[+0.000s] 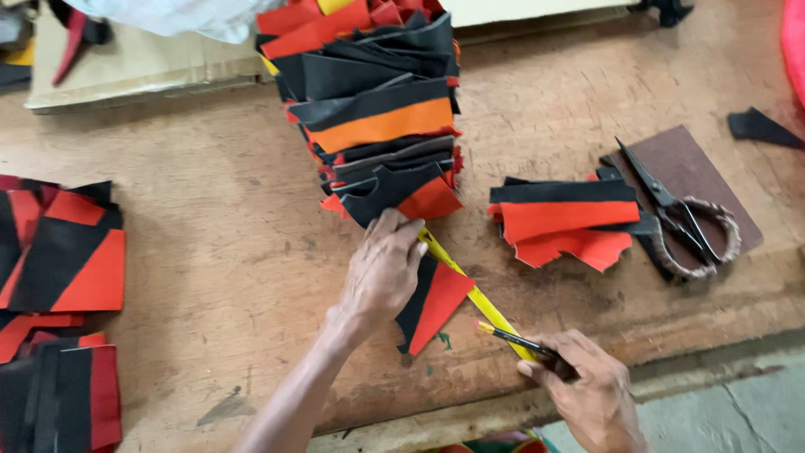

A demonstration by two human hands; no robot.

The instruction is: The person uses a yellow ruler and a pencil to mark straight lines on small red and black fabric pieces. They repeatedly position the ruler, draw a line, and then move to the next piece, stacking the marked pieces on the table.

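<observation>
From the head camera, your left hand (384, 268) lies flat, palm down with fingers together, pressing a black-and-red fabric piece (436, 304) against the wooden table (235, 243). A yellow ruler (474, 294) runs slantwise along that piece's red edge — its upper end sits under your left fingertips, its lower end reaches your right hand (587, 382). Your right hand is closed in a writing grip around a thin dark pencil (513, 337) with a yellow tip; the tip lies just beside the ruler, near the red corner of the piece.

Just above your left hand stands a tall, leaning stack of black, red and orange cut pieces (377, 109), its lowest piece touching your fingertips. To the right lies a smaller pile of black-and-red pieces (563, 220), and beside it large black scissors (681, 214) rest on a brown board (696, 164). More black-and-red pieces (59, 260) are heaped at the table's left edge, well apart from both hands.
</observation>
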